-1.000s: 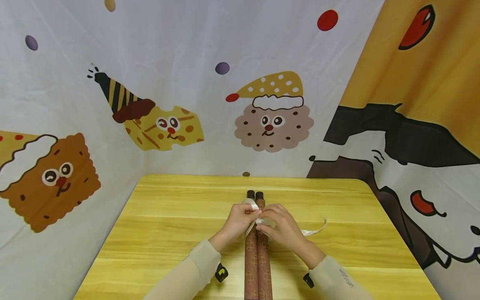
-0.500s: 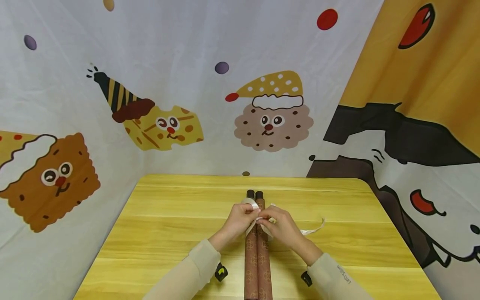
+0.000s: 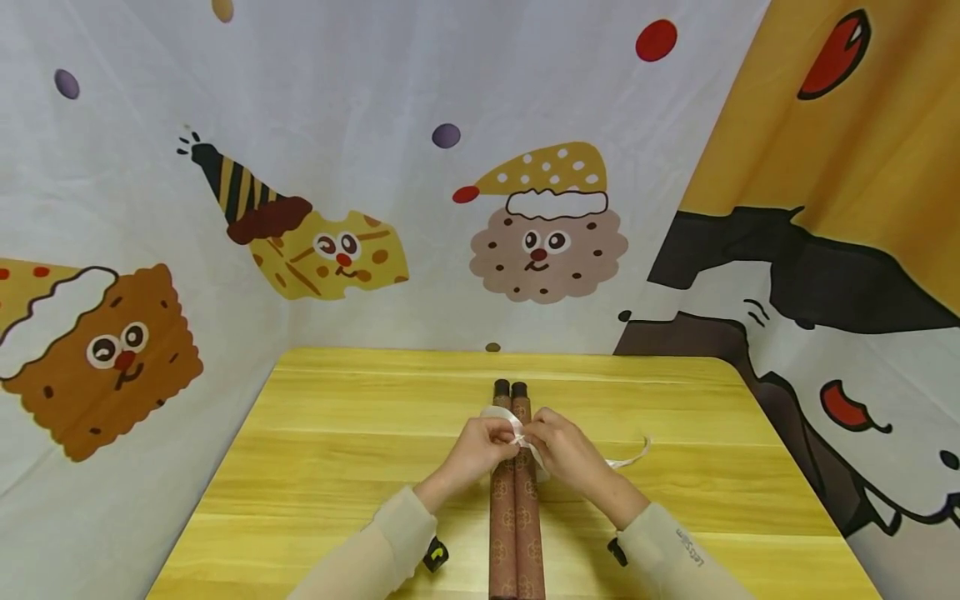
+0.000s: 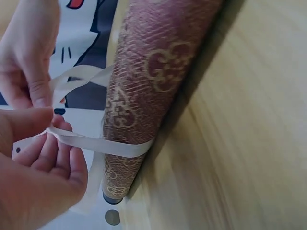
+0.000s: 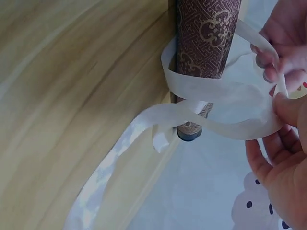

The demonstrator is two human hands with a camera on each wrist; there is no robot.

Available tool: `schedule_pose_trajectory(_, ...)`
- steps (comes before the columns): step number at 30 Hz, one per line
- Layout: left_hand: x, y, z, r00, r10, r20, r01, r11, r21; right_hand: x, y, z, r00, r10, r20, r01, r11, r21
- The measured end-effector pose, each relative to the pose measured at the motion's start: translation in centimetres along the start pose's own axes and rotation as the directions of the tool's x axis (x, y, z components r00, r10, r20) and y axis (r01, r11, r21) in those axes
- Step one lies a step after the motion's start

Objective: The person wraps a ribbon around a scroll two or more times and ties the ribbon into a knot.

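White ribbon [image 3: 517, 427] is pinched between the fingers of the left hand [image 3: 480, 442] and the right hand [image 3: 564, 446], which meet over two brown patterned rolls [image 3: 516, 500]. The ribbon loops round the rolls near their far ends, just under both hands, and one loose tail trails off to the right across the desk [image 3: 337, 450]. The rolls lie side by side, touching, along the middle of the yellow wooden desk. Cartoon-printed cloth [image 3: 337, 208] hangs behind.
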State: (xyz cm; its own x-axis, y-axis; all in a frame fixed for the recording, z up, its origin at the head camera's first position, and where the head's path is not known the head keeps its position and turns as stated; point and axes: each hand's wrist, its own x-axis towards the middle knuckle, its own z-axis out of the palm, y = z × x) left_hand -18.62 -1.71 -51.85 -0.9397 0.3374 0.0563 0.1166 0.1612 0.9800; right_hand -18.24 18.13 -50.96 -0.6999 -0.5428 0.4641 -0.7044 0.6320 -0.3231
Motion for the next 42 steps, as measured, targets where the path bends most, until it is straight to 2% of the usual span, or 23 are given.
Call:
schedule_pose_trajectory(3, -0.7, -0.3, 0.3, 0.999, 0.034, -0.041, -0.030, 0.994, 0.107, 0.2, -0.1, -0.2, 1.000, 0.008, -0.001, -0.008, 0.999, -0.045)
schedule_pose_trajectory(6, -1.7, -0.5, 1.1, 0.987, 0.073, -0.141, -0.041, 0.975, 0.216, 0.4, -0.1, -0.4, 1.000, 0.027, 0.002, -0.027, 0.996, -0.089)
schedule_pose_trajectory(9, -2.9, -0.5, 2.1, 0.975, 0.112, -0.191, -0.060, 0.964, 0.258, 0.6, -0.1, -0.5, 0.998, 0.057, 0.011, -0.056, 0.993, -0.106)
schedule_pose_trajectory(15, -4.5, -0.6, 3.9, 0.972, 0.188, -0.139, -0.148, 0.956, 0.255, 0.7, -0.1, -0.8, 0.985, 0.145, 0.096, -0.144, 0.989, -0.014)
schedule_pose_trajectory(20, -4.9, -0.7, 4.3, 0.962, 0.232, -0.146, -0.181, 0.937, 0.299, 0.7, 0.1, -0.8, 0.964, 0.205, 0.171, -0.224, 0.970, 0.096)
schedule_pose_trajectory(26, -5.0, -0.7, 4.6, 0.971, 0.188, -0.146, -0.136, 0.941, 0.309, 0.7, 0.2, -1.0, 0.924, 0.281, 0.257, -0.337, 0.918, 0.209)
schedule_pose_trajectory(30, -4.8, -0.9, 4.8, 0.968, 0.207, -0.139, -0.154, 0.935, 0.318, 0.8, 0.4, -1.0, 0.905, 0.298, 0.302, -0.384, 0.878, 0.285)
schedule_pose_trajectory(33, -4.6, -1.2, 4.8, 0.959, 0.245, -0.141, -0.186, 0.922, 0.339, 0.9, 0.6, -0.9, 0.897, 0.302, 0.322, -0.408, 0.846, 0.342)
schedule_pose_trajectory(38, -4.2, -1.8, 4.7, 0.934, 0.323, -0.154, -0.238, 0.882, 0.406, 0.8, 0.8, -0.9, 0.886, 0.311, 0.344, -0.442, 0.788, 0.428)
schedule_pose_trajectory(42, -3.7, -2.1, 4.4, 0.927, 0.341, -0.158, -0.247, 0.870, 0.427, 0.8, 0.8, -1.1, 0.873, 0.329, 0.361, -0.476, 0.737, 0.480)
